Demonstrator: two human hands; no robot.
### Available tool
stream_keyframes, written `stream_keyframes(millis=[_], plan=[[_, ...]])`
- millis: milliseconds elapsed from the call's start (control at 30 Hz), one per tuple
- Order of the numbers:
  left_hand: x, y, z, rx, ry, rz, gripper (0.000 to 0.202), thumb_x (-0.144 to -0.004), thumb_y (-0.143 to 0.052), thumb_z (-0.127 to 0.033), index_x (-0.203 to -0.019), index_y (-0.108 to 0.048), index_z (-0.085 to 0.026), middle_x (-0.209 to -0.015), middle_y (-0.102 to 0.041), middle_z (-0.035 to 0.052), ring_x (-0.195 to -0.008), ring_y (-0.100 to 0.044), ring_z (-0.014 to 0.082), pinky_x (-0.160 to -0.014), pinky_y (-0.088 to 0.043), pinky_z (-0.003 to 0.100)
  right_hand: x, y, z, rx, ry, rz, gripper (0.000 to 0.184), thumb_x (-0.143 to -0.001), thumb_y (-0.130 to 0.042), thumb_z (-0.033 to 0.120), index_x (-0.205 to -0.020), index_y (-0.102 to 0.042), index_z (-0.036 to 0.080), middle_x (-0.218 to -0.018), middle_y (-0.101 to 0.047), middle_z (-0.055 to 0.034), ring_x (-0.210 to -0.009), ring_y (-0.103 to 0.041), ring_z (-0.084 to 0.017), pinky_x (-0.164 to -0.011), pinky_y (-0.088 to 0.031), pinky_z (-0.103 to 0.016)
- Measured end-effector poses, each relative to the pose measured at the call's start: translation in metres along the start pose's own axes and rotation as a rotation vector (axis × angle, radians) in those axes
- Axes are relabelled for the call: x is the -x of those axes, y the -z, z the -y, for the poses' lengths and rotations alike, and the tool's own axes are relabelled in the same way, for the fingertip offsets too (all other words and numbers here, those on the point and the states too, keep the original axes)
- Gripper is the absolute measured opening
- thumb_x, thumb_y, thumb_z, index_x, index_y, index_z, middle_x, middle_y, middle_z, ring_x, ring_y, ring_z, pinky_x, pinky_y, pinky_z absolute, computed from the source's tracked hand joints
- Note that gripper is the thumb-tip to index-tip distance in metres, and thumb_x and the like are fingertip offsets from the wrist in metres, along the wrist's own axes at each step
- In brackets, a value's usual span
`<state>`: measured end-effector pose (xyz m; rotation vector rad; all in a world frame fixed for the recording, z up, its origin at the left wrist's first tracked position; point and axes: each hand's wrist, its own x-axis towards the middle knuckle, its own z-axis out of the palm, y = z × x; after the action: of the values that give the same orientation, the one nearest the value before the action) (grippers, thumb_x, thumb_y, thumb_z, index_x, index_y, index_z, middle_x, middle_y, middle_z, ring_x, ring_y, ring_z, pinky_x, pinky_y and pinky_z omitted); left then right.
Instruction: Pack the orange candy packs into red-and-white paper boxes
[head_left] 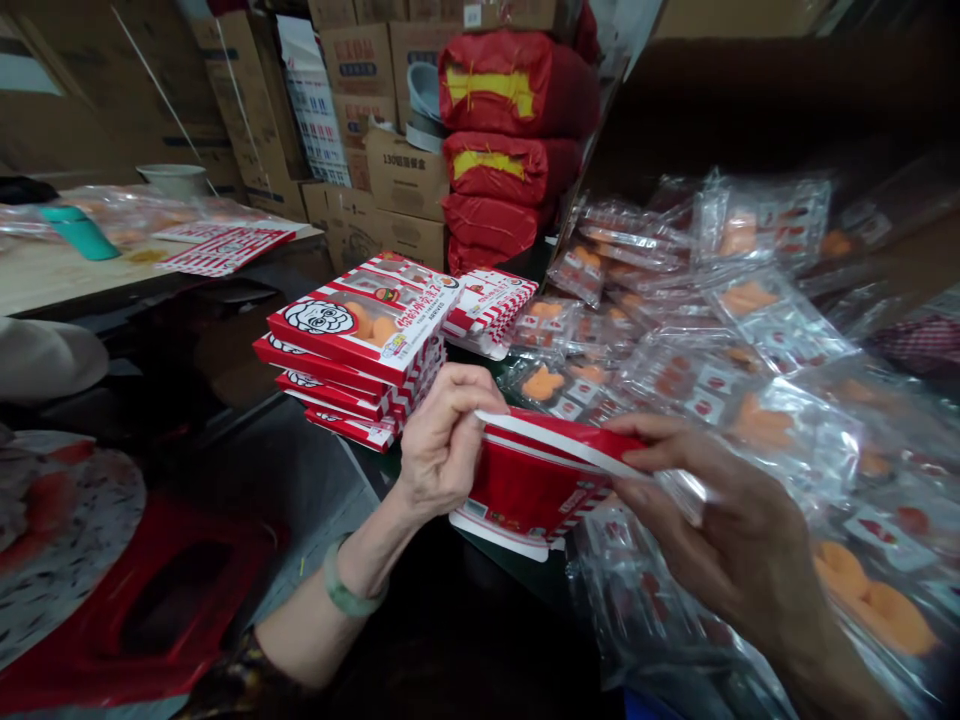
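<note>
A red and white printed cardboard box (pixel 536 490) is held up in front of me, its white-edged flap along the top. My left hand (pixel 442 440) is closed on the box's left end, a pale green bangle round the wrist. At the other end, my right hand (pixel 720 520) pinches the flap's edge between thumb and fingers; it is slightly blurred. Just beyond my left hand rises a stack of filled boxes (pixel 367 310) with a cartoon face and orange pieces showing through windows. Beside it lie flatter striped boxes (pixel 487 300).
Clear plastic packs (pixel 750 310) with orange pieces and sachets are heaped on the right. Red wrapped bundles (pixel 517 85) and brown cartons (pixel 409 175) stand at the back. Left are a table (pixel 45 275) with a teal cup (pixel 81 232) and a red stool (pixel 217 600).
</note>
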<state>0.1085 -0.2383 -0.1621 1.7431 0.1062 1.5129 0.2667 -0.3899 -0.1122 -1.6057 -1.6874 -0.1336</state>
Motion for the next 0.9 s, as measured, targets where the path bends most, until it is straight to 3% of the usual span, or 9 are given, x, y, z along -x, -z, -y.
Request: stream_keyframes(millis=[100,200,267,333,467,633,700,900], plan=[[-0.002,0.004,-0.002,0.171,0.108,0.014,0.015,-0.085,-0.051,-0.017,-0.08,-0.066,-0.017,-0.09,-0.053,0.0057,-0.086,-0.06,0.0198,-0.08,-0.049,0.038,-0.017,-0.002,0.0,-0.067,-0.131,0.016,0.025,-0.078,-0.068,0.032,-0.068,-0.049,0.02,-0.078,-0.065,-0.0021,-0.066,-0.063,-0.014,-0.057,-0.05,-0.026],[-0.004,0.006,-0.008,0.349,0.259,0.047,0.027,-0.085,-0.053,-0.036,-0.074,-0.066,-0.015,-0.096,-0.057,0.0095,-0.088,-0.062,0.0247,-0.077,-0.051,0.041,-0.028,-0.005,-0.004,-0.265,-0.286,0.144,0.027,-0.072,-0.073,0.036,-0.091,-0.061,0.021,-0.077,-0.066,0.0,-0.062,-0.062,-0.013,-0.053,-0.051,-0.024],[-0.006,0.004,-0.013,0.271,0.345,0.045,0.026,-0.082,-0.059,-0.038,-0.073,-0.062,-0.015,-0.097,-0.061,0.0101,-0.086,-0.062,0.0223,-0.073,-0.052,0.036,-0.031,-0.006,-0.007,-0.38,-0.328,0.242,0.027,-0.075,-0.07,0.034,-0.098,-0.066,0.021,-0.08,-0.068,-0.0004,-0.065,-0.063,-0.013,-0.054,-0.052,-0.023],[-0.01,0.001,-0.017,0.15,0.418,0.029,0.017,-0.079,-0.066,-0.03,-0.079,-0.057,-0.016,-0.091,-0.066,0.0075,-0.08,-0.062,0.0169,-0.069,-0.051,0.029,-0.034,-0.005,-0.009,-0.409,-0.33,0.293,0.016,-0.077,-0.067,0.031,-0.09,-0.07,0.021,-0.08,-0.07,-0.0003,-0.067,-0.064,-0.012,-0.057,-0.052,-0.022],[-0.012,-0.006,-0.018,0.013,0.473,-0.013,0.02,-0.079,-0.068,-0.032,-0.086,-0.058,-0.017,-0.081,-0.067,0.0041,-0.071,-0.062,0.0132,-0.063,-0.049,0.024,-0.039,-0.005,-0.01,-0.411,-0.313,0.273,0.011,-0.079,-0.065,0.028,-0.084,-0.072,0.021,-0.076,-0.071,0.0004,-0.065,-0.064,-0.012,-0.057,-0.05,-0.02],[-0.009,-0.012,-0.013,-0.051,0.475,-0.228,0.021,-0.078,-0.069,-0.037,-0.075,-0.062,-0.017,-0.068,-0.064,0.0005,-0.059,-0.058,0.0107,-0.057,-0.047,0.023,-0.04,-0.007,-0.005,-0.271,-0.156,0.254,0.02,-0.089,-0.054,0.027,-0.077,-0.069,0.02,-0.07,-0.068,0.0008,-0.059,-0.061,-0.01,-0.053,-0.046,-0.02],[-0.009,-0.011,-0.011,-0.018,0.468,-0.214,0.02,-0.079,-0.068,-0.036,-0.076,-0.064,-0.017,-0.068,-0.065,0.0002,-0.059,-0.058,0.0106,-0.057,-0.047,0.023,-0.036,-0.008,-0.001,-0.155,-0.081,0.21,0.022,-0.091,-0.05,0.024,-0.078,-0.068,0.02,-0.071,-0.067,-0.0004,-0.061,-0.06,-0.011,-0.054,-0.045,-0.021],[-0.004,-0.001,-0.002,0.226,0.373,-0.04,0.017,-0.086,-0.06,-0.031,-0.077,-0.066,-0.017,-0.081,-0.069,0.0045,-0.071,-0.064,0.0134,-0.067,-0.051,0.026,-0.018,-0.008,0.002,0.041,0.065,0.148,0.022,-0.091,-0.048,0.022,-0.105,-0.065,0.02,-0.086,-0.067,-0.0058,-0.072,-0.062,-0.016,-0.061,-0.047,-0.027]])
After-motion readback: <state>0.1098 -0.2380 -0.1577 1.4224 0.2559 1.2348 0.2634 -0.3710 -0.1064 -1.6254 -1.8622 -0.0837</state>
